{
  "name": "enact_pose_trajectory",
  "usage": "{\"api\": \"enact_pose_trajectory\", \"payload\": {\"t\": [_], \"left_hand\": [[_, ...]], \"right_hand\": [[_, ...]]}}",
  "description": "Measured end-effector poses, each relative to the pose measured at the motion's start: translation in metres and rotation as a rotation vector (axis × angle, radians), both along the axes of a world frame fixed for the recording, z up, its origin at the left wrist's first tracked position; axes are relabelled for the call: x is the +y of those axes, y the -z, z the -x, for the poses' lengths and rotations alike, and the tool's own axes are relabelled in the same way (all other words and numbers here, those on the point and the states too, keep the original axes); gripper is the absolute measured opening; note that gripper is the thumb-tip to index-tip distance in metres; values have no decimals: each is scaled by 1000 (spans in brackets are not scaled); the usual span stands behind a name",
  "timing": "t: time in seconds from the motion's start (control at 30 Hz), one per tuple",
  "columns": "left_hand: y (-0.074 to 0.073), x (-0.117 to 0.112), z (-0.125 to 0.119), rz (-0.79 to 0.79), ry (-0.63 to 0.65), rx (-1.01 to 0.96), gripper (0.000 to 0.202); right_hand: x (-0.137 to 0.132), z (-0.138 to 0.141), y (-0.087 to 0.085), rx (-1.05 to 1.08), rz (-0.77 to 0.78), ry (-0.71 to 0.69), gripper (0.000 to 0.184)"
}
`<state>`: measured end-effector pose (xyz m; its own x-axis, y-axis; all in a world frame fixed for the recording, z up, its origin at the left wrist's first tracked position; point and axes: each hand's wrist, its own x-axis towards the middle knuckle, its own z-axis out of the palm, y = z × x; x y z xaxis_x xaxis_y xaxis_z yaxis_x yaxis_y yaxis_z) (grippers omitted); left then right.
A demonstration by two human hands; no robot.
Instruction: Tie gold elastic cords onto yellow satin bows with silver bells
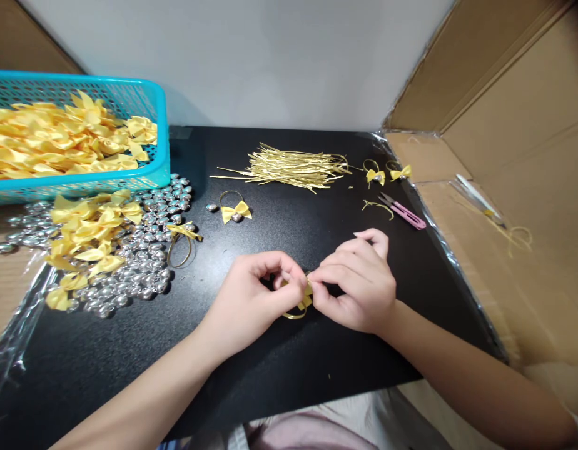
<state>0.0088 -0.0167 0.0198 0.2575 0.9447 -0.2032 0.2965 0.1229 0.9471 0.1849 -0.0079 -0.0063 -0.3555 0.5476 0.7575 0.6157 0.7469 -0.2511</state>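
My left hand (pixel 256 294) and my right hand (pixel 359 281) meet over the middle of the black table (pixel 317 369). Both pinch a small yellow ribbon bow (pixel 306 297) with a gold cord loop hanging under it. The fingers of both hands are closed on it, and most of the bow is hidden by them. A finished bow with a silver bead and gold loop (pixel 236 212) lies beyond my left hand. A bundle of gold cords (pixel 293 167) lies at the back of the table.
A turquoise basket (pixel 157 131) full of yellow bows stands at the back left. Silver beads (pixel 148 250) with loose yellow bows (pixel 89 234) spread below it. Pink snips (pixel 404 212) and two finished bows (pixel 387 175) lie at the right, beside a cardboard box (pixel 505 187).
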Motion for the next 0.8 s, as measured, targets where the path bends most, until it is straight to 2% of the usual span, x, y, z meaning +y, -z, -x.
{"api": "enact_pose_trajectory", "payload": {"t": [0.4,0.63,0.8], "left_hand": [[2,0,-3,-20,-70,-20,9],[0,0,0,-45,-45,-17,10],[1,-1,1,-36,-24,-3,10]], "right_hand": [[-2,2,1,-1,2,36,14],[-3,-1,-2,65,72,34,8],[-2,0,-2,74,92,-20,10]]}}
